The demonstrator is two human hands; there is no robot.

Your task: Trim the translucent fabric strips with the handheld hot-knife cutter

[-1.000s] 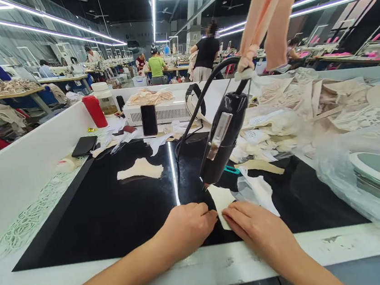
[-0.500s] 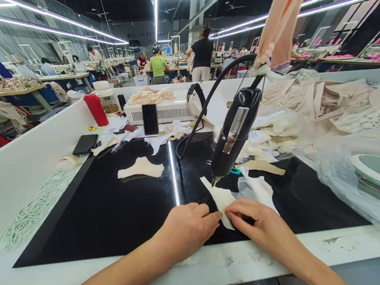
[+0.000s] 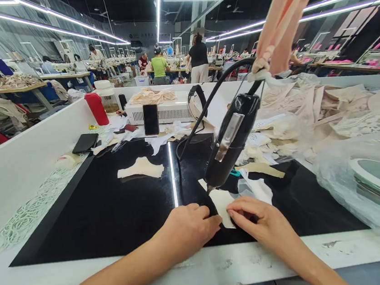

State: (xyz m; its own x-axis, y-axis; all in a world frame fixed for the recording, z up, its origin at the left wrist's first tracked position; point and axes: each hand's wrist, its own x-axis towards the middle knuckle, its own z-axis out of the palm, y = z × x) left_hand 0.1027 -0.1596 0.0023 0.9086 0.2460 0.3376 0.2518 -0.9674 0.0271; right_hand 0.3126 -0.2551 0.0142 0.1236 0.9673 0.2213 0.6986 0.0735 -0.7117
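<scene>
Where left hand (image 3: 190, 227) faces right hand (image 3: 265, 218), cream piece (image 3: 222, 203) lies between.

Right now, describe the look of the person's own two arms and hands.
The bare, ungloved left hand and the bare, ungloved right hand show no ring, watch or bracelet. The left forearm and right forearm are sleeveless as far as the picture reaches.

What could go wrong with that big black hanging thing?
The black tool hangs from peach cloth, so it might swing into the left grip near its tip. That tip looks over or on the cream piece, I can't tell which, so a slip might mark it. The looping black cord could snag, too.
</scene>
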